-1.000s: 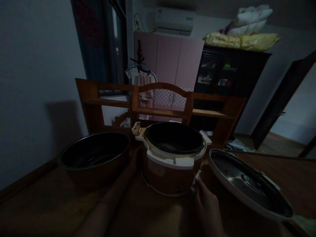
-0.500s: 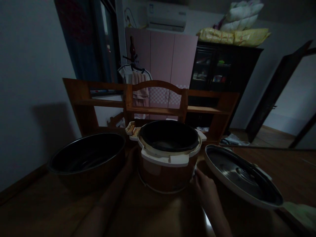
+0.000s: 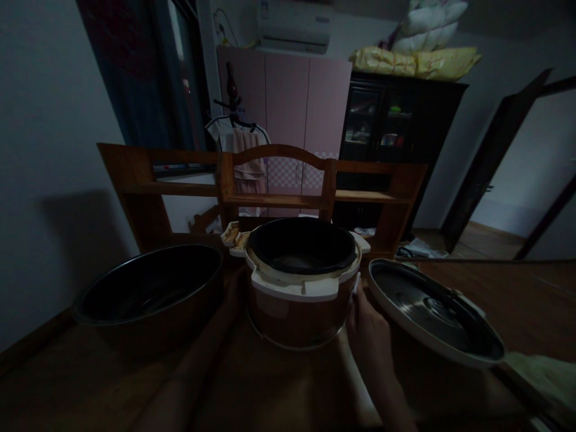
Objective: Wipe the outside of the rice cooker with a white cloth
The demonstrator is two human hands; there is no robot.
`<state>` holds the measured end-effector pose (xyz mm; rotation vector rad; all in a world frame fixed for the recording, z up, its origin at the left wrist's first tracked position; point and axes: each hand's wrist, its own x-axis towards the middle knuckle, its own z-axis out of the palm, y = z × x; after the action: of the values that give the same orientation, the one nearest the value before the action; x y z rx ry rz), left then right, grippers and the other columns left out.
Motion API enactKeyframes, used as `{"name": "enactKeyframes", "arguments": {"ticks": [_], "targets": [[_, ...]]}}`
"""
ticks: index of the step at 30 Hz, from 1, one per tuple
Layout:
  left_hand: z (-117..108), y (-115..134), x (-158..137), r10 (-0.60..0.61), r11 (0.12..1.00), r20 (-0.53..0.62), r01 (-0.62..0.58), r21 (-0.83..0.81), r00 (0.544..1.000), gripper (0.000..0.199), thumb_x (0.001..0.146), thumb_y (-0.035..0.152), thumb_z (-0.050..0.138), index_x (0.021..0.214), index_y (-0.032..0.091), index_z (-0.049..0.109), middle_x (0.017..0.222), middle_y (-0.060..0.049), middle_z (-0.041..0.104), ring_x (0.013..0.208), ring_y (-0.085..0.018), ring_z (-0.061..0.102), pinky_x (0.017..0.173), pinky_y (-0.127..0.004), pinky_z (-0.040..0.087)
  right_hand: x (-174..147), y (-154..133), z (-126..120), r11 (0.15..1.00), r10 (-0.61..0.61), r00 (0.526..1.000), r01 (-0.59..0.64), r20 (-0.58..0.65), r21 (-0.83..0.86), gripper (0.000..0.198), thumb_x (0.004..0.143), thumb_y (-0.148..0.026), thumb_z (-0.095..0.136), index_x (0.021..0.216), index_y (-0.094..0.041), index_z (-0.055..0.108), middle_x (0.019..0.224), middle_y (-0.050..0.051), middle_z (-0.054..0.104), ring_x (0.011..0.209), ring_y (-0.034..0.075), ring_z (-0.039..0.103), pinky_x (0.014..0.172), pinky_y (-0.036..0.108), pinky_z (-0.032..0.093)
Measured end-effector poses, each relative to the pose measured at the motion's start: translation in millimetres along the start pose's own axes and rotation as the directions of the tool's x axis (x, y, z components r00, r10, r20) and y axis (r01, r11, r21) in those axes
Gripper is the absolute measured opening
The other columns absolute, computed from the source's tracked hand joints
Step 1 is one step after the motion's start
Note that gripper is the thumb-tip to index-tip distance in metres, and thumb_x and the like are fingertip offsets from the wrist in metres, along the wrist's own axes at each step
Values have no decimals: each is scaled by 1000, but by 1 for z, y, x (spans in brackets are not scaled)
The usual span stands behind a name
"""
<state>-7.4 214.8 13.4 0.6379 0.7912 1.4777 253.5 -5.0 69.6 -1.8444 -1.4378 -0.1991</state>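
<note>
Dim room, 1 head view. Cooker (image 3: 299, 294) sits on the wooden table (image 3: 279, 390), directly between the 2 hands, lid off, dark inner pot (image 3: 301, 247) seated inside its pale rim. Right hand (image 3: 366, 321) lies against the cooker's right side, just under the rim; a small pale scrap shows at the fingertips (image 3: 355, 287), pressed to the wall, but too dark to name it or to say whether the fingers pinch it. Left hand (image 3: 234, 287) reaches along the cooker's left side, in the gap between cooker and bowl (image 3: 148, 294); its fingers are lost in shadow, so whether they grip or merely touch cannot be told. Forearms run up from the near edge, well apart, 1 to each side of the cooker. Bowl stands just left of the left hand, large, dark, close beside the cooker. Lid (image 3: 434, 312) lies just right of the right hand, tilted, steel inner face up. Pale cloth (image 3: 537, 375) sits further right, past the lid's near edge. Wooden shelf (image 3: 270, 195) stands beyond the hands, behind the cooker.
</note>
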Motion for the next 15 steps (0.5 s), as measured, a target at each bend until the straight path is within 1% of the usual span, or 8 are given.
{"name": "enactKeyframes", "arguments": {"ticks": [2,3,6,8,9,11,13,15], "targets": [[0,0,1,5,1000,-6,-5,-3,1000,13,81,22,67,76,17,78,79,-4,79,71,-15,71,66,-21,59,-3,14,10,999,44,988,-47,148,16,46,107,-21,33,141,-11,63,94,14,83,82,26,82,66,29,54],[1,1,0,4,1000,-9,-4,-18,1000,14,82,21,67,77,17,79,79,-4,79,71,-14,71,66,-20,59,-9,20,15,998,63,974,-66,217,10,45,106,-19,34,139,-11,64,92,14,83,81,26,82,65,28,53],[4,4,-3,-2,998,-23,1,-66,1000,14,83,18,67,78,16,80,80,-3,79,67,-10,69,64,-16,56,-33,27,28,996,88,964,-78,250,-49,59,101,-11,35,158,-9,44,104,16,84,86,26,84,66,29,56],[7,6,-6,0,998,-42,-3,-69,999,18,85,16,64,75,16,79,77,-2,78,66,-10,69,63,-17,56,-47,22,28,998,48,975,-38,215,-49,65,97,-7,35,162,-11,40,111,16,83,89,25,84,67,28,58],[9,7,-7,-13,998,-51,9,-67,999,20,86,17,62,73,16,78,76,-3,78,66,-12,69,62,-19,56,-51,17,24,1000,-2,984,5,179,-20,68,96,-7,35,163,-11,37,120,17,81,95,25,83,70,29,60],[12,9,-8,-45,996,-58,41,-81,997,22,86,16,61,72,16,77,74,-3,77,66,-14,70,62,-22,56,-50,3,14,996,-74,995,71,62,48,65,101,-14,35,166,-12,32,135,19,75,113,27,79,81,33,62],[13,9,-7,-77,992,-61,70,-103,995,20,83,14,62,71,18,77,71,-2,76,62,-13,67,59,-23,54,-39,-12,3,993,-98,993,102,-60,63,61,106,-21,35,166,-11,34,135,21,74,115,29,78,85,36,62],[11,8,-5,-76,993,-57,71,-97,995,20,82,13,61,71,19,76,70,-1,75,59,-12,63,59,-23,52,-22,-20,-5,993,-92,989,99,-112,58,58,108,-25,33,164,-11,37,129,21,76,111,29,79,85,36,62]]}}
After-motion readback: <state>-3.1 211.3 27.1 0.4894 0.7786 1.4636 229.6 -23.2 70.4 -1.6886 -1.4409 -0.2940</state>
